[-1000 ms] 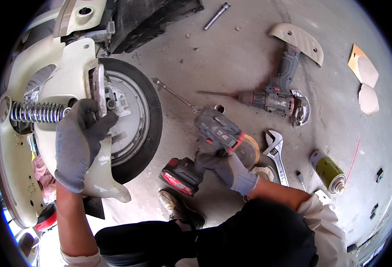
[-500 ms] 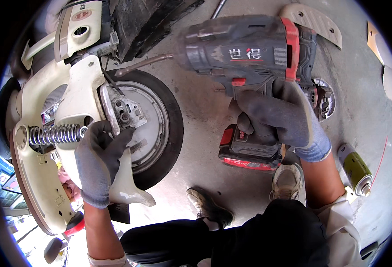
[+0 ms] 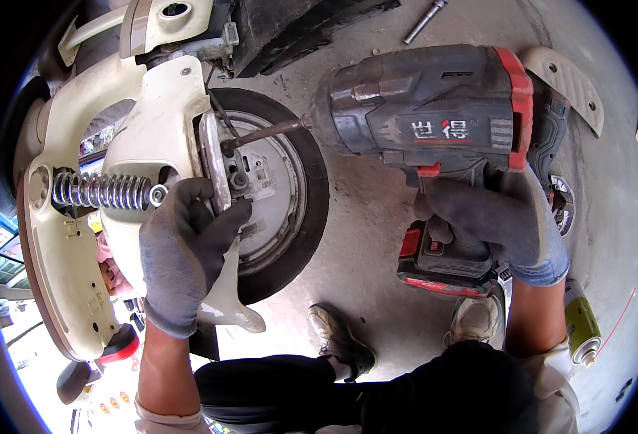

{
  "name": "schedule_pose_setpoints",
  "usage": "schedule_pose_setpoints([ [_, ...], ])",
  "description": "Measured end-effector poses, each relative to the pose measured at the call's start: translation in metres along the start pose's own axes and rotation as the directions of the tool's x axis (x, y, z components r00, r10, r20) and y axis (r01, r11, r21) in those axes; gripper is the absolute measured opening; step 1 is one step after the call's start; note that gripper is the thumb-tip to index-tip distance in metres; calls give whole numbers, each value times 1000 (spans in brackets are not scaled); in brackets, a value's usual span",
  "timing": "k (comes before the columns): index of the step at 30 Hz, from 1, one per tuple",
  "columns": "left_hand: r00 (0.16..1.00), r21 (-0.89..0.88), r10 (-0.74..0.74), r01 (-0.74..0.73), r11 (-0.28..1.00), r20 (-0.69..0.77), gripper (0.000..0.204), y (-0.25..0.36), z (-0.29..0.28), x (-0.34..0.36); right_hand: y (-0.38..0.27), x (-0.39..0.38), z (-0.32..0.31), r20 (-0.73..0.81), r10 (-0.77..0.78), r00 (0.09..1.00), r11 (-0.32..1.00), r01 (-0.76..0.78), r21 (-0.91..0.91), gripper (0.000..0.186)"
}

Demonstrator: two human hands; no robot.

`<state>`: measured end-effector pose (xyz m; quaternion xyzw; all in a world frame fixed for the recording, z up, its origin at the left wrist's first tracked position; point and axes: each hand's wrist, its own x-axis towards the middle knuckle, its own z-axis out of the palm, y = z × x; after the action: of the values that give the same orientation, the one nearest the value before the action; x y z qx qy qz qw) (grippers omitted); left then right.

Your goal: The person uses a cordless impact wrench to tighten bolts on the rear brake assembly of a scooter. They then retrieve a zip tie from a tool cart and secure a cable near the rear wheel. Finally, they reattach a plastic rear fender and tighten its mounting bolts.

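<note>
My gloved right hand [image 3: 492, 220] is wrapped round the grip of a black and red cordless impact driver [image 3: 424, 101]. Its long rusty bit [image 3: 268, 134] points left, its tip close to the top of the metal arm [image 3: 212, 155] beside a scooter wheel [image 3: 314, 195]; whether it touches a fastener I cannot tell. Low on that arm, my gloved left hand [image 3: 178, 253] is closed round its end, thumb near the wheel's hub plate [image 3: 275, 217]. A coil spring shock absorber [image 3: 105, 190] and the cream body panel [image 3: 152, 137] adjoin this hand. Below it hangs a cream flap [image 3: 225, 307].
A socket extension bar [image 3: 426, 22] lies on the concrete floor at the top. A curved beige panel [image 3: 568, 83] rests at the upper right. Near my right forearm is a green spray can [image 3: 583, 333] with a red straw. My shoes [image 3: 337, 336] stand at the bottom.
The impact driver has moved right and slightly down in view, its bit now straighter and nearer the metal arm. The wheel and my left hand also appear shifted right as the view moves.
</note>
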<state>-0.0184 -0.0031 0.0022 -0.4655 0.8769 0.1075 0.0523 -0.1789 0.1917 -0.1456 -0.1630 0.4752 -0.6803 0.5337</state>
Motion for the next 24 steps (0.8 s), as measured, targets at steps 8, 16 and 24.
schedule_pose_setpoints([
  [8,998,56,65,-64,996,-19,28,-8,-1,0,2,-2,1,-97,92,991,979,-72,192,29],
  [16,993,106,112,-108,988,-27,27,-10,-1,-1,-19,4,1,39,108,993,994,-109,15,23],
  [24,994,89,111,-110,990,-8,29,-10,-3,-1,-13,8,-1,2,79,997,993,-79,92,16],
])
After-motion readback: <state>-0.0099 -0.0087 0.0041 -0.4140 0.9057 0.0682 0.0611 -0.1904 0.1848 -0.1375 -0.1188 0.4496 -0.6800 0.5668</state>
